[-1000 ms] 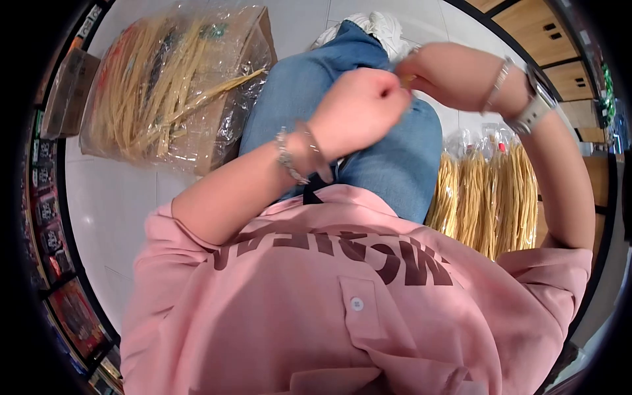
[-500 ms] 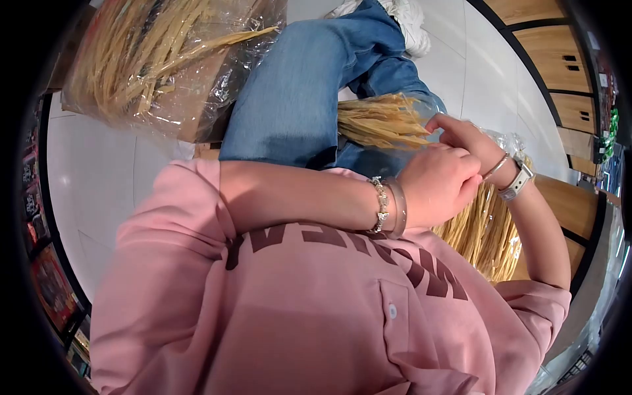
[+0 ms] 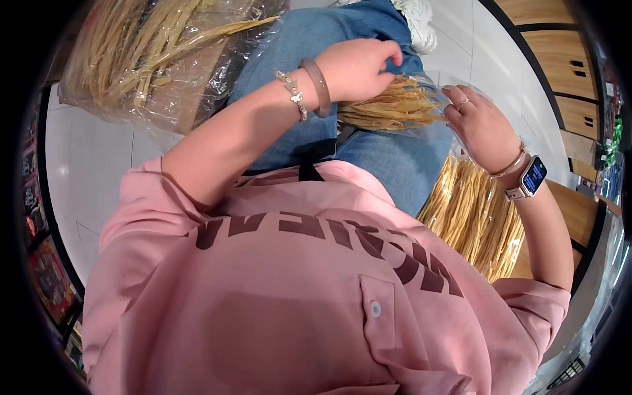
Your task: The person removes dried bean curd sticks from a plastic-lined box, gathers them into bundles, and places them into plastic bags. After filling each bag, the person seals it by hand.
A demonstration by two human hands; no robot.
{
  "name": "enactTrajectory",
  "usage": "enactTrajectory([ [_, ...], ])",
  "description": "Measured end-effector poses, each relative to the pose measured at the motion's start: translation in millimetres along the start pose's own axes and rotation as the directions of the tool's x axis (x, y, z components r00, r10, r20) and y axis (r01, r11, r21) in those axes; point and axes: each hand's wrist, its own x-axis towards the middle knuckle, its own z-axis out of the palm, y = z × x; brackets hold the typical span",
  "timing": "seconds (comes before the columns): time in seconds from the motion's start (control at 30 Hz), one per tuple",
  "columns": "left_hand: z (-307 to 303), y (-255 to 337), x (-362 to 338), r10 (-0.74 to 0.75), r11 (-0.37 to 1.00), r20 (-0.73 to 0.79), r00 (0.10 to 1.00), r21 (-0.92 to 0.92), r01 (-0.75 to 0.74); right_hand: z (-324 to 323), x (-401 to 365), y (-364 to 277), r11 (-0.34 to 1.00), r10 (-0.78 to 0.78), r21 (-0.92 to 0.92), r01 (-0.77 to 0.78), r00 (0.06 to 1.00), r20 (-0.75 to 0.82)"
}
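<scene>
Glossy white floor tiles (image 3: 99, 178) with thin grey joints, reflecting overhead light. Upper right: light wooden cabinet fronts (image 3: 559, 59) with dark trim. Right edge: low wooden surface (image 3: 579, 210). Left edge: dark shelving (image 3: 41, 276) holding coloured packets.

A bagged bundle of dried strips (image 3: 395, 105) lies across the person's lap, with the left grip (image 3: 359, 66) on its left end and the right grip (image 3: 480, 125) at its right end, while a plastic-lined box of strips (image 3: 151, 59) stands on the floor (image 3: 99, 171) to the left and packed bags (image 3: 474, 210) lie to the right.
</scene>
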Motion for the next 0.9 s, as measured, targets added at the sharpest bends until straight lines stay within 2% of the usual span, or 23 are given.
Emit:
enactTrajectory([
  [0.1, 27.8, -36.5, 0.1, 0.062, 0.998, 0.155, 0.986, -0.028, -0.058, -2.1, 2.0, 7.1, 0.973, 0.085, 0.192, -0.128, 0.972, 0.218],
  [0.2, 49.0, -48.1, 10.9, 0.15, 0.967, 0.235, 0.96, -0.236, -0.094, -7.2, 12.4, 9.5, 0.848, 0.282, 0.283, -0.448, 0.833, 0.475],
  [0.23, 53.4, -48.5, 16.2, 0.18, 0.951, 0.215, 0.96, -0.288, -0.113, -3.1, 11.6, 13.8, 0.824, 0.274, 0.356, -0.441, 0.86, 0.431],
  [0.33, 50.2, -40.1, 27.7, 0.184, 0.914, 0.263, 0.947, -0.401, -0.066, 3.9, 16.6, 23.0, 0.807, 0.197, 0.413, -0.422, 0.852, 0.486],
  [0.37, 46.6, -35.8, 30.1, 0.139, 0.88, 0.278, 0.95, -0.475, 0.011, 8.2, 18.8, 26.7, 0.795, 0.205, 0.406, -0.45, 0.83, 0.519],
  [0.47, 49.6, -44.2, 40.7, 0.165, 0.855, 0.31, 0.936, -0.518, 0.021, 21.3, 25.5, 36.9, 0.762, 0.222, 0.378, -0.526, 0.76, 0.61],
  [0.5, 46.9, -42.9, 39.3, 0.148, 0.877, 0.311, 0.939, -0.48, 0.021, 14.1, 32.3, 28.7, 0.733, 0.287, 0.327, -0.596, 0.708, 0.645],
  [0.6, 45.8, -49.1, 36.1, 0.131, 0.872, 0.3, 0.945, -0.488, 0.034, 29.6, 26.1, 28.3, 0.742, 0.313, 0.385, -0.549, 0.791, 0.525],
  [0.7, 46.8, -42.6, 32.6, 0.132, 0.852, 0.188, 0.973, -0.524, -0.015, 20.6, 40.3, 22.6, 0.74, 0.4, 0.227, -0.633, 0.685, 0.608],
  [0.8, 40.9, -23.3, 29.9, 0.157, 0.861, 0.03, 0.987, -0.493, -0.122, 26.1, 39.5, 17.0, 0.71, 0.496, 0.155, -0.687, 0.644, 0.582],
  [0.9, 34.0, -10.0, 33.2, 0.266, 0.854, -0.166, 0.95, -0.417, -0.312, 29.4, 25.8, 18.7, 0.711, 0.455, 0.33, -0.621, 0.764, 0.458],
])
